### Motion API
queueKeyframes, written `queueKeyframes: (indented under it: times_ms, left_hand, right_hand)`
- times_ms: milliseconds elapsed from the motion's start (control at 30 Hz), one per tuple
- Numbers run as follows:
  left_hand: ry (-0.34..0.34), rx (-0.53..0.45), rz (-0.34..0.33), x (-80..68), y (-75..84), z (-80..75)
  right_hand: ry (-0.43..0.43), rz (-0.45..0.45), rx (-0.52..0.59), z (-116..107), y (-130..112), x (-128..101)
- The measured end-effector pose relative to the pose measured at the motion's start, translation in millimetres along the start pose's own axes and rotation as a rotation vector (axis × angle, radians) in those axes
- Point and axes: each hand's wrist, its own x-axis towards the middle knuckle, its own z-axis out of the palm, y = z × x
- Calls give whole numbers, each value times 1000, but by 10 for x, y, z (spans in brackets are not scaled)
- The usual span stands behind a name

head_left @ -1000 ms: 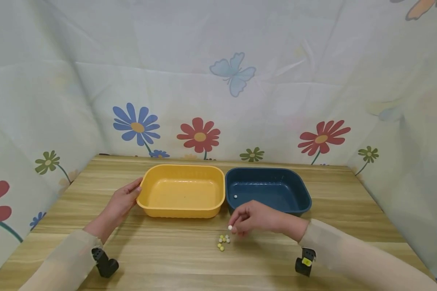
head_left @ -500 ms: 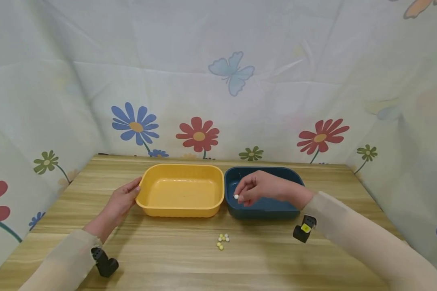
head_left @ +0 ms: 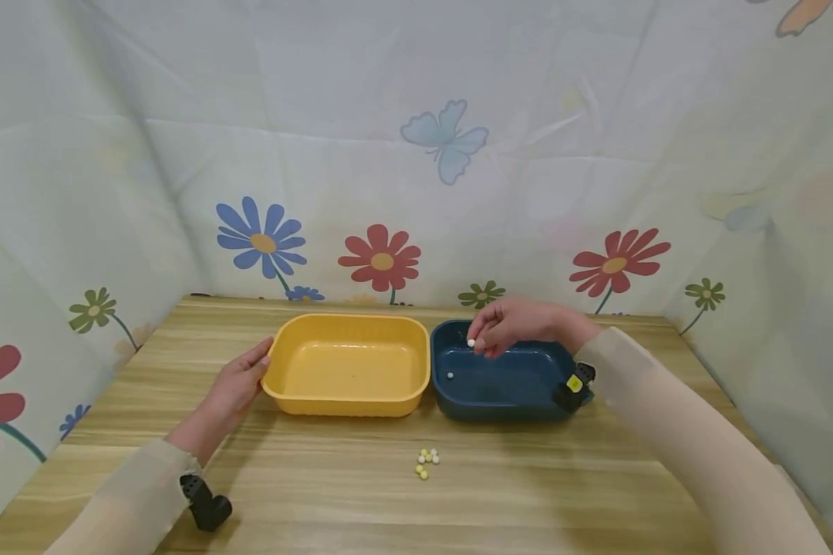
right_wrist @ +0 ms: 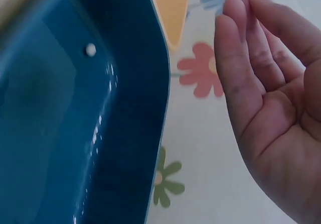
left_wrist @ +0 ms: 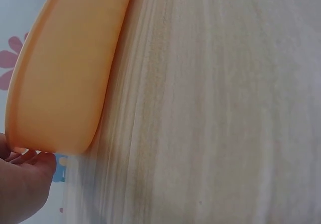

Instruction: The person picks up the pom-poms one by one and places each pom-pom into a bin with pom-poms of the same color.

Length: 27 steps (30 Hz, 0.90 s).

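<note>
My left hand [head_left: 238,383] holds the left end of the yellow basin [head_left: 347,405]; in the left wrist view its fingertips [left_wrist: 46,159] curl in at the rim. My right hand [head_left: 512,324] is raised over the back of the dark blue basin [head_left: 503,410], pinching a small white bead [head_left: 471,343] between thumb and fingertips. In the right wrist view that bead is hidden. Another white bead [head_left: 450,375] lies on the blue basin's floor near its left side. Several yellow and white beads [head_left: 428,457] lie on the table in front of the basins.
The two basins stand side by side on a wood-grain table [head_left: 319,493]. A pale cloth backdrop [head_left: 319,139] printed with flowers and a butterfly rises behind and at both sides. A black camera [head_left: 204,502] sits at my left wrist, another [head_left: 575,387] at my right.
My right hand has lifted the pinched white bead from beside the loose beads, over the blue basin's left part, then farther back and right. My left hand has stayed at the yellow basin.
</note>
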Motion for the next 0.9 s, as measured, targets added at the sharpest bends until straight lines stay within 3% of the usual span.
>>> queueKeyframes:
  times_ms: [433,900]
  left_hand:
    - [-32,-36,31,-6,-49,-3]
    - [-27,-32,34,-11,-52,1]
  right_hand:
    - [-44,72,9,-232,325,234]
    - [-87,139,-26,-167,562,529]
